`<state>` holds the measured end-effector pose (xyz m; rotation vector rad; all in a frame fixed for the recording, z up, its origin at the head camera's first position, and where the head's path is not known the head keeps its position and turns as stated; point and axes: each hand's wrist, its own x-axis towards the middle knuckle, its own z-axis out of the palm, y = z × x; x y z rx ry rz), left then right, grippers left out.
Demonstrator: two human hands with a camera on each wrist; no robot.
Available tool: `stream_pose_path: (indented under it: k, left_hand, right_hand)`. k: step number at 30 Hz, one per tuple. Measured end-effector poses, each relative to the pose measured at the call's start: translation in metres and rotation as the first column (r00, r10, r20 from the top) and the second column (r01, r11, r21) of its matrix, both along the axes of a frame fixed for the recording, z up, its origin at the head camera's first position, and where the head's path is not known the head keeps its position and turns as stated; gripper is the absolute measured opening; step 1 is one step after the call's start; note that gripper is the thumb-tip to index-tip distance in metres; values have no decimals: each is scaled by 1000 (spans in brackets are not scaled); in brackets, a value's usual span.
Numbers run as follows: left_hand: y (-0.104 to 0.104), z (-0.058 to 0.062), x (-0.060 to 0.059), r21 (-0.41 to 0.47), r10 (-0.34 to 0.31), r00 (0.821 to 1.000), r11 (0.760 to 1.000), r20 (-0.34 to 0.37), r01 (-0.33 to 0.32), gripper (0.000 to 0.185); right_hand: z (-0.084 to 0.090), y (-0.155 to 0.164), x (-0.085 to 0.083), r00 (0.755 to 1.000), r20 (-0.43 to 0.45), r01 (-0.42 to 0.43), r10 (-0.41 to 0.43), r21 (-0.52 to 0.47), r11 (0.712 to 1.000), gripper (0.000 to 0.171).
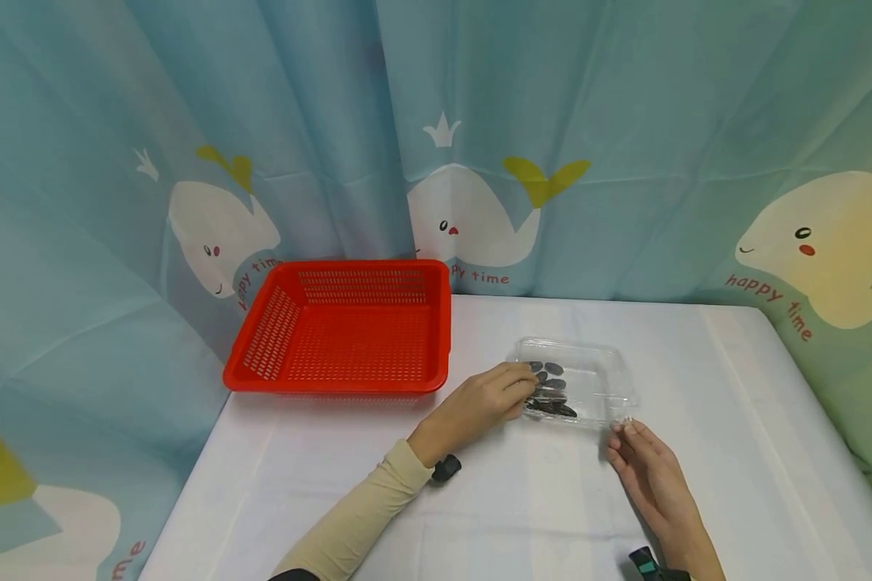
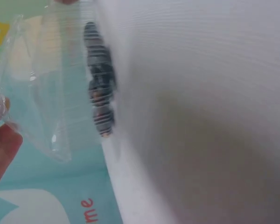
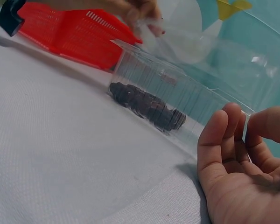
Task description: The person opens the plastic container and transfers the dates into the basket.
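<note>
A clear plastic clamshell box (image 1: 589,379) lies on the white table, its thin lid (image 3: 233,56) partly raised in the right wrist view. Several dark, wrinkled oval pieces (image 1: 552,407) are gathered in its left part; their kind does not show clearly. My left hand (image 1: 490,399) reaches over the box's left side and pinches the edge of the lid, as the left wrist view shows with crumpled film between fingertips (image 2: 7,140). At the front right corner, my right hand (image 1: 647,468) pinches the rim of the box between thumb and forefinger, the other fingers curled beside it.
A red plastic basket (image 1: 436,355) with slotted walls stands at the back left of the table, left of the box. Behind the table hangs a blue curtain (image 1: 320,121) with whale prints. The white tablecloth (image 1: 523,516) runs in front of the box.
</note>
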<state>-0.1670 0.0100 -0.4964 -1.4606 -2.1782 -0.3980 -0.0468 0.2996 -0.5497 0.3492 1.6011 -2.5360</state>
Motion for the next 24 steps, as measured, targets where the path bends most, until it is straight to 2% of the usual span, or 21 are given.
stream_pose_path:
  k: [3,7,11,14,17,20,24]
  left_hand:
    - [4,5,-2,86,8,999,996,40,-11,17]
    - [10,10,-6,202,13,993,979,116,-36,16]
    - [16,13,-12,311,0,978,948,207,-66,14]
    - [23,13,-17,391,-8,959,914,283,-108,10]
    - [30,15,-21,460,-21,920,871,390,-175,9]
    - [37,17,-25,519,-51,862,816,504,-255,10]
    - [45,19,-33,570,-95,801,752,591,-331,11]
  right_hand:
    - [-1,0,0,1000,14,9,-9,5,1000,19]
    - [-1,-1,1,1000,21,19,-19,12,1000,20]
    - [0,-2,2,1000,13,21,-21,-8,1000,17]
    - [2,-1,2,1000,-3,17,-17,-49,999,16]
    - [4,-1,2,1000,-22,12,-14,-76,997,16]
    - [6,-1,1,1000,-26,15,-17,-87,996,17]
    - [9,-1,0,999,-3,33,-33,-84,996,17]
